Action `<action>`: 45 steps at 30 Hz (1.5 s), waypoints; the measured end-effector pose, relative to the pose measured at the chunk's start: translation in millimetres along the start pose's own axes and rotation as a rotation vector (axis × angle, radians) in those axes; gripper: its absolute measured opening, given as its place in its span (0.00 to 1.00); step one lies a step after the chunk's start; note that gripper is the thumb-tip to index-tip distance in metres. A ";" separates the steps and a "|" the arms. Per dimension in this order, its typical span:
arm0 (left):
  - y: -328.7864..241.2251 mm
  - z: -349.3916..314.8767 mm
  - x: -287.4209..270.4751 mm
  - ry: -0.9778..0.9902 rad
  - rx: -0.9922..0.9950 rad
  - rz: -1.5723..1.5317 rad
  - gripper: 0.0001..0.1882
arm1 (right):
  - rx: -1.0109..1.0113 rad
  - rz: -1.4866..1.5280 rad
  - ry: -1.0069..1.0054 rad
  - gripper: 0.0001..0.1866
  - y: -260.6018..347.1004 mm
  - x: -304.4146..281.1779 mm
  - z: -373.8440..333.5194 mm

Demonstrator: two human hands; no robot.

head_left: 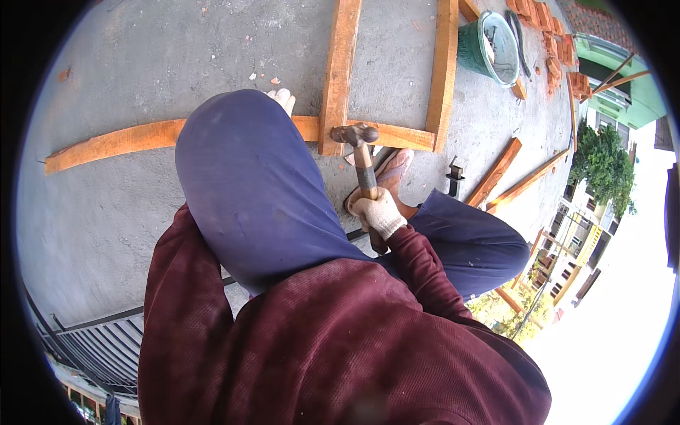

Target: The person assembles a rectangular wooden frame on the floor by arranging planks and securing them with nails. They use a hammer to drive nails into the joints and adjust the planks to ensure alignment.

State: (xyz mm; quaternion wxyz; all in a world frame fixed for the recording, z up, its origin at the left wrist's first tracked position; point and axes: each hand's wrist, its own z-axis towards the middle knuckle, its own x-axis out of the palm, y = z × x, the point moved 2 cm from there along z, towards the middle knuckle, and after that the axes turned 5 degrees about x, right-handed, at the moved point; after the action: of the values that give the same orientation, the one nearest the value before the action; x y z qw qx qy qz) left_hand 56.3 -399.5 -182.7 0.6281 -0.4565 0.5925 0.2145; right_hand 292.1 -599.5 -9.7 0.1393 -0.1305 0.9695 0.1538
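My right hand (380, 213), in a white knit glove, is closed round the wooden handle of a hammer (363, 170) with dark wrapping near its head. The hammer head is over the joint where an upright wooden beam (340, 64) crosses a long wooden board (117, 145); whether it touches the wood I cannot tell. Beyond my bent left knee, my gloved left hand (282, 100) shows only in part, at the board's far edge. Its fingers look curled, and what they hold is hidden. A second beam (444, 71) meets the board's right end.
A green bucket (471, 53) stands at the upper right near stacked red bricks (549, 42). Loose timbers (496, 170) and a small black metal fixture (455, 177) lie right of my sandalled foot (395, 166). A dark metal railing (99, 347) is at the lower left.
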 end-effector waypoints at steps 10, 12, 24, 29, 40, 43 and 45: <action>-10.7 -10.1 -21.3 -0.009 -0.177 -0.127 0.07 | -1.397 0.693 0.038 0.17 201.6 -83.6 -146.3; -11.2 -14.1 -22.8 -0.017 -0.174 -0.132 0.07 | -1.519 0.573 -0.158 0.05 207.1 -78.7 -151.1; -5.8 -7.7 -50.4 -0.087 -0.034 -0.065 0.07 | -0.452 0.317 -0.002 0.08 92.2 -2.8 -69.7; -6.6 -7.6 -40.8 -0.094 -0.043 -0.160 0.11 | -0.424 0.266 0.018 0.05 12.6 11.3 -2.0; -10.4 -25.4 -81.0 0.133 0.106 -0.069 0.11 | -0.424 0.161 -0.330 0.14 99.6 -63.4 21.2; -15.3 -25.4 -98.3 0.208 -0.023 -0.145 0.15 | -0.483 -0.225 -0.549 0.25 136.2 -115.1 83.4; -9.9 -29.8 -97.7 0.179 -0.050 -0.154 0.15 | -0.494 -0.402 -0.653 0.25 157.9 -133.2 105.5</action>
State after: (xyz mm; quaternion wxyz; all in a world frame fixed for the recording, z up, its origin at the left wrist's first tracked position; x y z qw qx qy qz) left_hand 27.8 -402.5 -84.2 0.5757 -0.5337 0.6038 0.1385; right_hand 393.1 -391.2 -23.5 0.4296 -0.2901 0.7643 0.3836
